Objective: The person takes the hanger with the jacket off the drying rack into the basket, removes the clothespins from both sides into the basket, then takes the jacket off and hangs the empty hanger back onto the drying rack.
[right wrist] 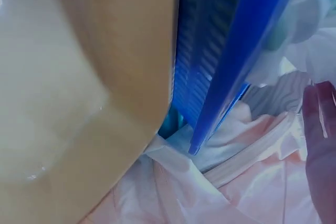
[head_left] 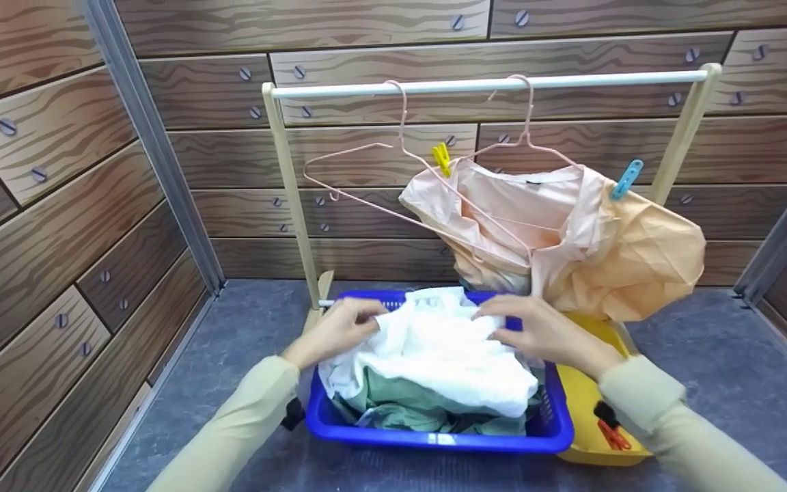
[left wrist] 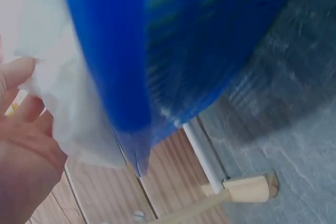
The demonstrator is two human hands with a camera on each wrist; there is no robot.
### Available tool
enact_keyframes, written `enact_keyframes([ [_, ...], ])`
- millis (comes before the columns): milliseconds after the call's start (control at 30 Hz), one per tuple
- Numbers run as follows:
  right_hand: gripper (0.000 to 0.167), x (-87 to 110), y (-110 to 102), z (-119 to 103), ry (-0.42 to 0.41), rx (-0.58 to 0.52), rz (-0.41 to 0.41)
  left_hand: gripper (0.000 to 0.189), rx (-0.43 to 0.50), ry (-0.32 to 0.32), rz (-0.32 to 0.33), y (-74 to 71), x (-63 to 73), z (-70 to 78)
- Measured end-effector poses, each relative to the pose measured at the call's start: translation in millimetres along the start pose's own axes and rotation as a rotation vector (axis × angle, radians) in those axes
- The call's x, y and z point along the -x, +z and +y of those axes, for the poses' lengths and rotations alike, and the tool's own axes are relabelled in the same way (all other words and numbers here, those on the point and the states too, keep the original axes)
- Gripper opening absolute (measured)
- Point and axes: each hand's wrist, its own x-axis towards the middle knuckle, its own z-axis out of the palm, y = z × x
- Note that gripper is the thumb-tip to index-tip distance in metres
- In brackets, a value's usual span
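Note:
A white garment (head_left: pixel 445 348) lies heaped on green cloth (head_left: pixel 407 396) in a blue basket (head_left: pixel 434 442). My left hand (head_left: pixel 339 329) pinches its left side between thumb and fingers; in the left wrist view, the left hand (left wrist: pixel 26 145) has the thin white fabric (left wrist: pixel 79 108) at its fingertips. On the other side, my right hand (head_left: pixel 550 333) holds the garment's right edge, thumb below and fingers above. Only part of the right hand (right wrist: pixel 320 140) shows in the right wrist view, beside white cloth (right wrist: pixel 315 56).
Behind the basket stands a rack with a white bar (head_left: pixel 605 81). A bare pink hanger (head_left: pixel 366 198) and a peach garment (head_left: pixel 653 253) hang there, the latter with a yellow clothespin (head_left: pixel 441 159) and a blue clothespin (head_left: pixel 627 179). A yellow tub (head_left: pixel 581 403) with red clothespins (head_left: pixel 613 435) sits right.

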Motion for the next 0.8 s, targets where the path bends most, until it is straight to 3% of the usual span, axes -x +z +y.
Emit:
enact_keyframes([
  [100,0.029,15.4,1.4,-7.3,0.030,-0.050,-0.037,0.029,0.015,-0.012,-0.130,1.8,8.9,7.6],
  [200,0.029,30.3,3.6,-14.2,0.114,-0.060,-0.075,0.033,0.037,-0.058,-0.256,0.6,19.3,13.7],
  [333,0.037,49.3,9.0,-25.2,0.201,0.022,-0.088,0.041,0.064,-0.121,-0.343,-2.7,33.2,16.7],
  [500,0.055,61.2,18.6,-42.7,0.216,0.124,-0.047,0.038,0.070,-0.082,-0.338,-6.3,45.8,15.5],
  [667,0.066,62.8,28.7,-55.7,0.073,0.217,0.006,0.028,0.024,-0.028,-0.292,-2.3,52.7,18.5],
  [800,0.055,61.6,37.1,-55.2,-0.036,0.278,0.061,0.024,-0.131,0.025,-0.232,8.9,51.4,20.7],
])
